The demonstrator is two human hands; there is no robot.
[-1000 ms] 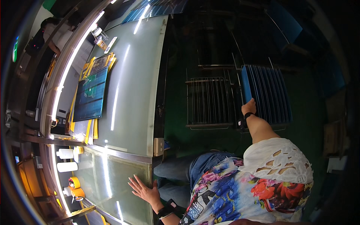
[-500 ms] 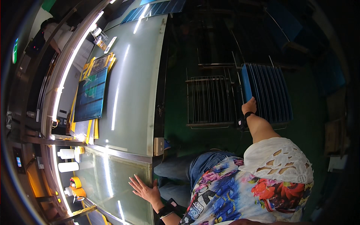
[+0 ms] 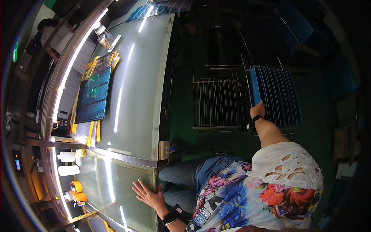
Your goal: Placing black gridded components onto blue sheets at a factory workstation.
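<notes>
Little moves since the earlier frame: my two hands keep their positions, while the co-worker (image 3: pixel 62 40) at far left shows slightly further left. Next to the right, white bottles (image 3: pixel 68 170) and orange tape rolls (image 3: pixel 81 197) sit along the table's far side; further up the table, a dark blue panel (image 3: pixel 92 96) lies on yellow-edged sheets (image 3: pixel 91 133). My left hand (image 3: pixel 148 196) is spread, palm down on the glossy tabletop (image 3: pixel 127 174), holding nothing. Right of the table is a first wire rack (image 3: pixel 216 128). Further right, my right hand (image 3: pixel 257 110) is at the near end of the leftmost blue panel (image 3: pixel 254 83), upright in a second wire rack (image 3: pixel 288 127). Its fingers are curled; I cannot tell whether they close on panel or wire. Both hands are well apart.

Handling: I judge the leftmost blue panel thin, stiff, fairly light and smooth, with corners liable to chip. Grip it by the near edge, thumb and fingers on opposite faces; keep it parallel to the wires to avoid scuffing.
</notes>
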